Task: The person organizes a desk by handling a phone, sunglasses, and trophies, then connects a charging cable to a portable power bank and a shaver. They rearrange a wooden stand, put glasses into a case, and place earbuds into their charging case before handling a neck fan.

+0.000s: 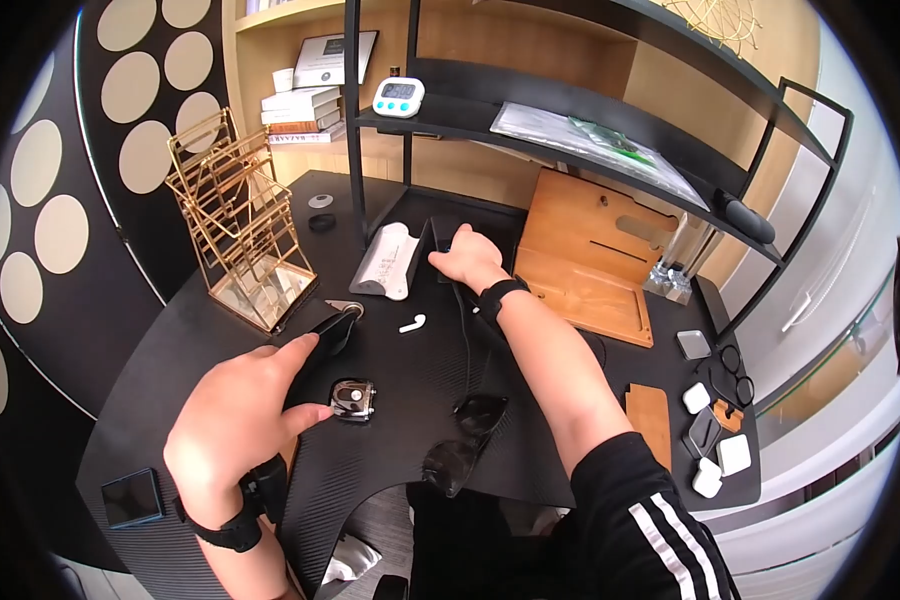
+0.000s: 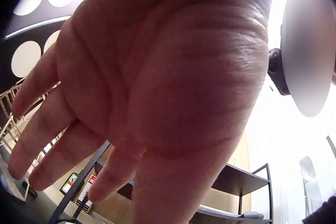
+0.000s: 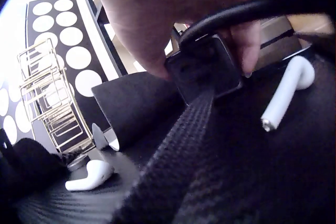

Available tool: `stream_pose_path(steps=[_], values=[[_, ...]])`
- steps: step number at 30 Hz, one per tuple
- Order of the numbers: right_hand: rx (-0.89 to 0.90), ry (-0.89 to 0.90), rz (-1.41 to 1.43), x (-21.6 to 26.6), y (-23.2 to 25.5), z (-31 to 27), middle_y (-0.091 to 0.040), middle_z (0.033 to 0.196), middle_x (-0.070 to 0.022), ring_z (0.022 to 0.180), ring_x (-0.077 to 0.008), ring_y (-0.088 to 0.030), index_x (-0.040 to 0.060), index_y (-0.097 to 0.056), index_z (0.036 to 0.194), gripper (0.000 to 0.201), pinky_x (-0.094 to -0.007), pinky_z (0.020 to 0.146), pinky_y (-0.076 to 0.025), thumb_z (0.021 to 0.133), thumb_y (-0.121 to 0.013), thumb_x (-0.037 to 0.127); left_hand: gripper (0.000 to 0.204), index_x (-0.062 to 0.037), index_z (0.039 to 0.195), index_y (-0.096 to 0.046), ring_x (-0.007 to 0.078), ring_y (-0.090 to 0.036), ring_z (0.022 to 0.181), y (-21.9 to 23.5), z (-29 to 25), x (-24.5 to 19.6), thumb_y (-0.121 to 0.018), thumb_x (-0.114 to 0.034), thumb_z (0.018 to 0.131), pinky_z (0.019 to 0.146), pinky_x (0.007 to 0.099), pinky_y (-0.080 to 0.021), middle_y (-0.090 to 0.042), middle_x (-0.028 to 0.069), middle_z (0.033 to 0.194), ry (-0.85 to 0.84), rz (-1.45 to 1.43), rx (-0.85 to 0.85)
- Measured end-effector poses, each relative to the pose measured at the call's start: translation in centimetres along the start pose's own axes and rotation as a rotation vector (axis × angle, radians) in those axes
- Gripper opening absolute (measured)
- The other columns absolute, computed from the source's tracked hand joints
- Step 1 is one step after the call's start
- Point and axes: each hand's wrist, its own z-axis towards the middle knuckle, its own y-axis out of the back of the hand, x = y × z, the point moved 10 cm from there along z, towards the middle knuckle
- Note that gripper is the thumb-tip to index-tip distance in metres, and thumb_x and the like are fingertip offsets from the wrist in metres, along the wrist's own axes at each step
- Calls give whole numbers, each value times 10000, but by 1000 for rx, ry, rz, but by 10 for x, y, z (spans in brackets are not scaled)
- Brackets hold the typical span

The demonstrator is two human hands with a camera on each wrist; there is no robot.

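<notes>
In the head view my right hand (image 1: 470, 258) reaches to the back of the desk. Its thumb and fingers pinch a small black square block (image 3: 205, 69), from which a braided black cord (image 3: 176, 140) runs toward the camera. White earbuds (image 3: 287, 95) lie on the desk near it. Just left of this hand sits a white printed curved piece (image 1: 387, 262) with a dark upright flap (image 3: 137, 100). My left hand (image 1: 238, 408) hovers over the left side, fingers extended and palm bare in the left wrist view. By its thumb lies a shiny silver-and-black piece (image 1: 353, 398).
Sunglasses (image 1: 452, 462) lie near the desk's front edge. A gold wire rack (image 1: 240, 220) stands left, a phone (image 1: 131, 498) front left. A wooden stand (image 1: 580, 255) is behind my right arm, scissors (image 1: 732, 375) and white cases (image 1: 733, 455) at right. A black shelf (image 1: 450, 125) spans the back.
</notes>
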Motion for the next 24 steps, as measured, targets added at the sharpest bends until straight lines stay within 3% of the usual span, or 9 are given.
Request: stream_pose_path(steps=[1, 3, 4, 5, 7, 15, 19, 21, 24], values=[[0, -4, -2, -5, -1, 8, -616, 1161, -201, 1086, -297, -605, -54, -464, 1226, 744, -359, 886, -499, 718, -671, 448, 618, -30, 1245, -528, 336, -614, 894, 0, 1, 0, -761, -253, 717, 786, 404, -478, -635, 181, 890, -3, -3, 2], [-63, -127, 327, -37, 0, 23, -635, 1110, -206, 998, -290, -644, -73, -505, 1183, 699, -351, 810, -533, 725, -657, 433, 614, -32, 1239, -534, 330, -618, 879, -4, 1, -3, -761, -258, 715, 776, 402, -482, -633, 173, 868, -21, 2, 14], [66, -166, 577, -38, 3, 12, -657, 1032, -195, 877, -263, -673, -77, -551, 1126, 613, -347, 681, -561, 744, -638, 393, 614, -32, 1239, -534, 330, -618, 879, -5, 1, -4, -761, -258, 715, 776, 402, -482, -633, 173, 868, -22, -6, 14], [46, -142, 853, -49, -8, 31, -668, 908, -138, 738, -225, -670, -32, -595, 1050, 472, -339, 570, -565, 775, -621, 350, 618, -32, 1243, -530, 330, -619, 869, -6, 2, -6, -761, -257, 716, 771, 401, -484, -634, 169, 867, -36, 1, 14], [106, -196, 1153, -56, 1, 17, -650, 827, -83, 681, -204, -655, 20, -599, 990, 351, -354, 555, -576, 803, -604, 317, 623, -33, 1248, -526, 331, -620, 859, -10, 3, -9, -761, -256, 717, 766, 400, -485, -635, 165, 865, -53, 6, 21], [240, -182, 1614, -91, 12, 17, -649, 848, -95, 724, -217, -671, 51, -561, 957, 267, -362, 648, -607, 869, -560, 303, 755, -59, 1367, -412, 307, -634, 791, -37, 13, -35, -714, -389, 758, 701, 390, -496, -629, 146, 801, -148, 11, 103], [345, -263, 1810, -91, 39, -33, -664, 916, -123, 768, -240, -672, 46, -579, 962, 256, -394, 702, -599, 880, -546, 286, 804, -67, 1410, -351, 312, -635, 750, -52, 22, -47, -683, -441, 780, 673, 389, -497, -627, 142, 776, -143, 82, 162], [253, -198, 1838, -91, 54, -58, -659, 922, -124, 838, -249, -663, 40, -576, 975, 263, -415, 755, -588, 875, -558, 283, 821, -68, 1428, -320, 317, -633, 721, -54, 30, -40, -661, -467, 797, 658, 390, -498, -627, 135, 755, -41, 74, 126], [285, -236, 1910, -101, 56, -82, -633, 959, -162, 897, -276, -644, 17, -547, 1042, 330, -418, 801, -576, 856, -595, 285, 789, -61, 1435, -305, 315, -649, 819, -60, 35, -49, -646, -438, 832, 723, 381, -508, -654, 159, 884, -39, -81, 61]])
